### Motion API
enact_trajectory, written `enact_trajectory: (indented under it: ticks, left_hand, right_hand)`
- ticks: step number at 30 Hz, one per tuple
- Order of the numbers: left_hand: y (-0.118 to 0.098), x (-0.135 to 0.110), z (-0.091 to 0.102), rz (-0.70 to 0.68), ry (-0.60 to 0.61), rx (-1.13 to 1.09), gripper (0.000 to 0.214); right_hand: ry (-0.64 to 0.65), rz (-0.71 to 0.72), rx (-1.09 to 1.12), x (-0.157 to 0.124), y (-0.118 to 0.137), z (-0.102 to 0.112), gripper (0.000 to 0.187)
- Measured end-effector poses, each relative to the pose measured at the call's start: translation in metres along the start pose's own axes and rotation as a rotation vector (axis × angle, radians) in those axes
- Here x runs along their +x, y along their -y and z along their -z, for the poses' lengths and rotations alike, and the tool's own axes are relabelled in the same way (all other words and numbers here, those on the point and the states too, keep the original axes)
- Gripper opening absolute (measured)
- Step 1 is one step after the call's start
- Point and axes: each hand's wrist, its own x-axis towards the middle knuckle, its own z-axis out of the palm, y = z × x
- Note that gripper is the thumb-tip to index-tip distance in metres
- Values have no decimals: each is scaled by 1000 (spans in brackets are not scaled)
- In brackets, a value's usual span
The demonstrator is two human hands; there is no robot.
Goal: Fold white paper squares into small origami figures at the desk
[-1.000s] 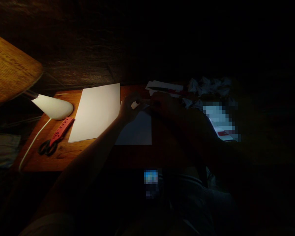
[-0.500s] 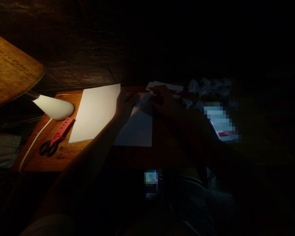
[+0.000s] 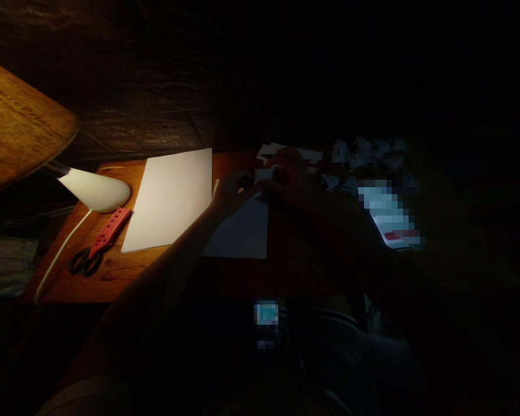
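Note:
Both hands meet over a shaded white sheet (image 3: 242,234) on the wooden table. Between them is a small folded piece of paper (image 3: 265,174), partly covered by fingers. My left hand (image 3: 230,190) reaches in from the left, its fingertips closed on the paper's lower edge. From the right, my right hand (image 3: 288,176) pinches the same piece, with its thumb toward the left fingertips. Deep shadow blurs the finger outlines and the exact folds of the paper.
A stack of white paper (image 3: 173,199) lies at left. Beside it are a lamp base (image 3: 99,189) with a cord and scissors in a red cover (image 3: 110,231). Several folded paper pieces (image 3: 368,153) sit at the back right, near a lit phone (image 3: 390,216).
My left hand has moved right, closer to my right hand. The folded paper has shifted right and its broad, pale face has turned more upright between the hands.

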Motion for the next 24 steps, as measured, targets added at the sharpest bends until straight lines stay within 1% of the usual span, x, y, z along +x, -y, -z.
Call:
enact_trajectory:
  ticks: [2,3,6,8,10,12,14,16,19,24]
  left_hand:
    - [1,0,-2,19,-33,-30,32]
    - [1,0,-3,38,-69,-69,31]
    - [-1,0,-4,102,-220,-229,31]
    - [-3,1,-5,136,-276,-333,34]
    - [-4,1,-6,178,-265,-398,36]
    - [-4,1,-7,223,-211,-420,35]
    - [-3,-1,-7,235,-148,-409,34]
    - [-4,-2,-7,222,-115,-370,32]
    - [-8,-3,-4,225,-114,-286,31]
    - [-12,-1,2,229,-112,-213,28]
  right_hand:
    - [-56,-14,28,-2,2,0,61]
    - [-94,-31,51,-3,3,0,64]
    - [-189,-118,138,-4,4,-2,68]
    - [-161,-166,211,-3,2,-5,69]
    - [-44,-178,301,-1,1,-6,62]
    - [79,-181,364,0,2,-5,50]
    - [145,-223,370,0,5,-2,40]
    - [171,-284,364,0,8,1,29]
    - [188,-331,386,0,11,4,17]
    - [200,-336,350,1,13,4,15]
